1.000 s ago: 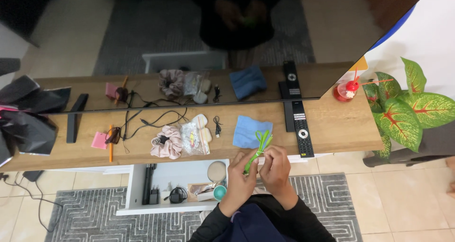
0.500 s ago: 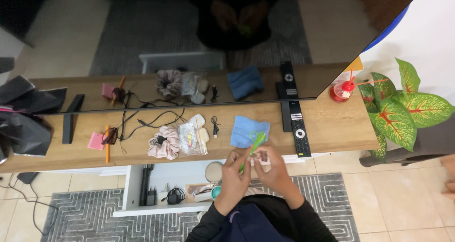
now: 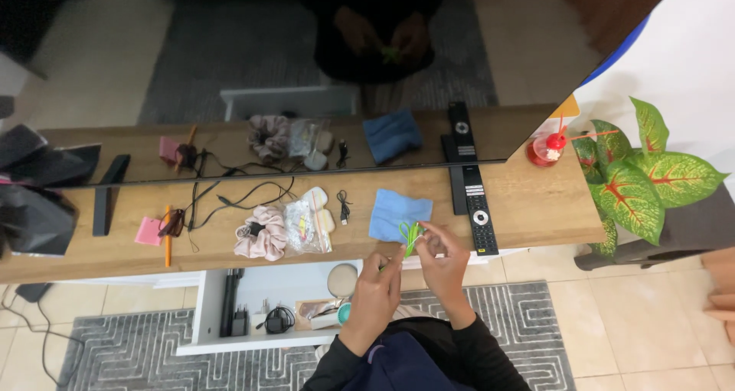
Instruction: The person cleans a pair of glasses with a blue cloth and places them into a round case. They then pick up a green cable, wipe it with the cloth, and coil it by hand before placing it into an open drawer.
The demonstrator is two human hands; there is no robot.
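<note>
Both my hands are raised over the front edge of a wooden shelf (image 3: 536, 207), holding a thin bright green band (image 3: 410, 236) between them. My left hand (image 3: 378, 285) pinches its lower end. My right hand (image 3: 444, 258) grips the upper part, where the band forms a small loop. Just beyond the band lies a folded blue cloth (image 3: 400, 213). A black remote control (image 3: 476, 206) lies to the right of my right hand.
On the shelf: a pink scrunchie (image 3: 259, 233), a clear pouch (image 3: 308, 224), black cables (image 3: 230, 198), a pink note (image 3: 148, 231), an orange pencil (image 3: 168, 235). An open white drawer (image 3: 253, 307) holds chargers. A leafy plant (image 3: 651, 178) stands right. A mirror (image 3: 306, 54) backs the shelf.
My hands have drawn closer together and slightly lower. The green band, stretched long and slanted before, now shows shorter with a small loop at its top.
</note>
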